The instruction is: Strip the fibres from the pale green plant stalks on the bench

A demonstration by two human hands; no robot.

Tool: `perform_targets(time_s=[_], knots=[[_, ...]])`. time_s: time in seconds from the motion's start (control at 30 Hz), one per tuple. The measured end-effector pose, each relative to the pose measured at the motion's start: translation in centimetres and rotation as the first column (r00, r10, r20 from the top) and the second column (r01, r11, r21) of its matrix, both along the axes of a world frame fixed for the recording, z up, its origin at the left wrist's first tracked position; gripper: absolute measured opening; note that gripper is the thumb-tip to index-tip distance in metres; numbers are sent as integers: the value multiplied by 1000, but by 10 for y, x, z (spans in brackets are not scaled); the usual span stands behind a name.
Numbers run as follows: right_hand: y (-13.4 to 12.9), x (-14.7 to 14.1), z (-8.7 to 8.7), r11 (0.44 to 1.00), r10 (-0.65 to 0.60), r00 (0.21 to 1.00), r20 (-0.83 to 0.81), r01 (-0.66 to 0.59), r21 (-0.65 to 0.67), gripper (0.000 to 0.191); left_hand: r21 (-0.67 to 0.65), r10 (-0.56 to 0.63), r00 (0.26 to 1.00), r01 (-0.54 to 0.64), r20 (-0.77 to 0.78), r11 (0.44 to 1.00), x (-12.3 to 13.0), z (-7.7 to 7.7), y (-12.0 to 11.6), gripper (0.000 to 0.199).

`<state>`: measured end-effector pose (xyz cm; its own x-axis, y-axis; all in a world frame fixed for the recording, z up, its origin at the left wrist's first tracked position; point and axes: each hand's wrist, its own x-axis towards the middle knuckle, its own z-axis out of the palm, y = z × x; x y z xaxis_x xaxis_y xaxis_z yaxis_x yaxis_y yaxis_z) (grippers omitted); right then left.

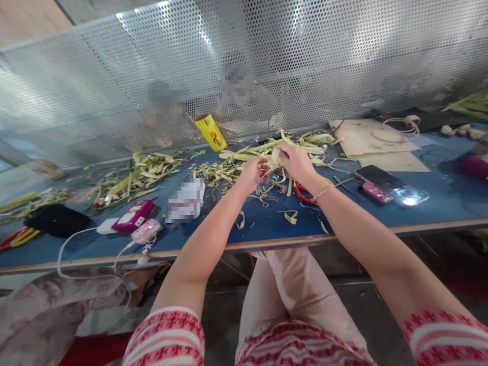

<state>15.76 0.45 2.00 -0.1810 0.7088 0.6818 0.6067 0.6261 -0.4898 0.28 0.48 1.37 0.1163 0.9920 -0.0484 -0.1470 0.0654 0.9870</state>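
In the head view, a pale piece (275, 157) lies between the person's two hands, above the near side of a heap of leafy scraps (224, 172) on the blue worktop (267, 231). The right hand (295, 159) is nearer: its bent fingers close on the piece from the right and partly cover it. The left hand (253, 175) faces it from the other side, palm turned inward and fingers loosely curled. Whether those fingers grip a thin strand or only hover beside it cannot be told. The hands are near each other but apart. The long axis of the piece is hard to read, since much of it is hidden.

It looks whitish and rounded, paler than the greenish-yellow strips around it, with a blurred surface and perhaps papery layers. Just in front of the right wrist, a red loop (302, 194) rests on the worktop, partly behind the forearm. A yellow tube (211, 133) leans beyond the heap, while a dark phone (391, 185) lies off to the right.
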Motion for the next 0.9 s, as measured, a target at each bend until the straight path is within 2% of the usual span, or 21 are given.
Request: perform_targets(time_s=[0.1, 0.17, 0.3, 0.37, 0.5, 0.63, 0.8, 0.9], knots=[[-2, 0, 0, 999, 30, 999, 21, -30, 11, 24, -117, -188, 982, 187, 5, 975, -2, 4, -6, 34], [-2, 0, 1, 999, 46, 999, 15, -46, 7, 24, -97, -252, 968, 249, -16, 964, 0, 5, -10, 35], [-2, -1, 2, 997, 74, 997, -16, -74, -23, 23, 59, -279, 959, 281, -38, 958, 3, 1, -14, 36], [-2, -2, 2, 996, 78, 996, -33, -79, -46, 22, 92, -285, 958, 287, -43, 953, 3, -1, -13, 39], [-2, -5, 2, 991, 86, 995, -55, -92, -101, 21, 86, -306, 952, 306, -14, 948, 3, -5, -12, 35], [-4, -6, 4, 989, 94, 994, -47, -99, -112, 20, 48, -299, 951, 296, 82, 954, 6, -4, -15, 27], [-5, -4, 4, 987, 135, 990, 33, -131, -97, 23, -7, -356, 916, 364, 186, 931, 7, -2, -15, 32], [-6, -4, 4, 988, 142, 988, 56, -138, -73, 24, 15, -382, 895, 389, 232, 921, 5, -2, -14, 38]])
